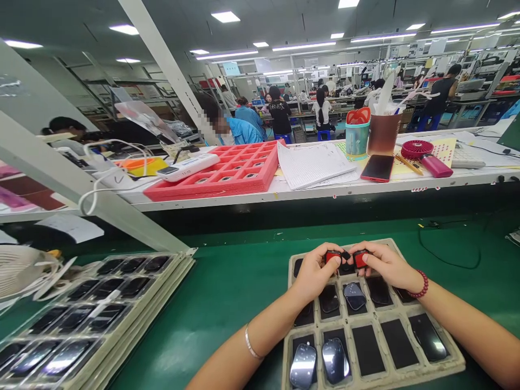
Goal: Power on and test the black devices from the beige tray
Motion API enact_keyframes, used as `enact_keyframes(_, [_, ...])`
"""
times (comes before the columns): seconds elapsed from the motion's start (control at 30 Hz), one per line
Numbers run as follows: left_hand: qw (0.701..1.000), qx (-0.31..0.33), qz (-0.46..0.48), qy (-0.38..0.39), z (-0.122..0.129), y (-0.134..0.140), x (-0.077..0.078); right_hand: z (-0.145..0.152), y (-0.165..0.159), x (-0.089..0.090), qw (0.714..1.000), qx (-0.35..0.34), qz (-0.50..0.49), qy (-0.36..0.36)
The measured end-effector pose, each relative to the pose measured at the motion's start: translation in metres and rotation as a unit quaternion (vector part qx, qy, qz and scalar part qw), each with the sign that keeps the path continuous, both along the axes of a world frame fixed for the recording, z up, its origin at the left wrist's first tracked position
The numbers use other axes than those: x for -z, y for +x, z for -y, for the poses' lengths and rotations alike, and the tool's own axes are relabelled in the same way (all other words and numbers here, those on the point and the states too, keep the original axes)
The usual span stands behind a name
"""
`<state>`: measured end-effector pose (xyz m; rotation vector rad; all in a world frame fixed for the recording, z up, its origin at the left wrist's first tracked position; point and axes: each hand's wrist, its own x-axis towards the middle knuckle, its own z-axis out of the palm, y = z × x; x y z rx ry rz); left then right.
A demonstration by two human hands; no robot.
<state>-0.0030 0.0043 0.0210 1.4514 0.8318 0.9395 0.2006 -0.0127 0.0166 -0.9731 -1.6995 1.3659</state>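
Above the far side of a beige compartment tray (457, 362), my two hands meet almost fingertip to fingertip. My left hand (313, 272) pinches a small red-and-black piece (333, 257) between thumb and fingers. Another red-and-black piece (359, 259) is gripped in my right hand (388, 265). Dark parts fill the gap between them; whether the two pieces are joined I cannot tell. Under the hands, the tray's black-lined pockets hold several glossy dark rounded pieces, among them one with a bluish sheen (355, 296) and a reflective one (335, 360) in the near row.
On the left stands a stack of trays (162, 303) with glossy dark pieces. A raised white shelf (317, 189) bears a red foam tray (211, 190), papers (312, 165), a phone (377, 168) and a handheld fan (436, 165). A black cable (450, 265) lies on the green mat.
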Motion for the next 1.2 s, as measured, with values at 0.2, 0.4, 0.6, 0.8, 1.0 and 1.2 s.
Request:
enact_keyframes(0.2, [1.0,0.006,0.015,-0.024,-0.0006,-0.0015,0.0015,0.0009,0.0015,-0.0016,0.999,0.014,-0.032,-0.041])
enact_keyframes(0.4, [0.999,-0.014,0.008,-0.045,-0.0009,-0.0012,-0.001,0.0032,-0.0013,-0.0048,0.998,0.034,-0.031,-0.031])
enact_keyframes(0.6, [0.999,-0.006,0.002,-0.05,-0.0023,-0.0007,0.0017,0.0032,-0.0019,-0.0073,0.999,0.039,-0.027,-0.026])
enact_keyframes(0.8, [0.999,0.016,0.003,-0.047,-0.0019,-0.0002,0.0052,0.0025,-0.0011,-0.0056,0.999,0.027,-0.042,-0.016])
enact_keyframes(1.0, [0.998,0.031,0.016,-0.047,-0.0004,0.001,0.0058,0.0006,-0.0012,-0.0014,0.998,0.024,-0.052,-0.011])
enact_keyframes(1.2, [0.998,0.037,0.033,-0.047,0.0006,0.0021,0.0066,0.0013,-0.003,-0.0011,0.998,0.023,-0.053,-0.005])
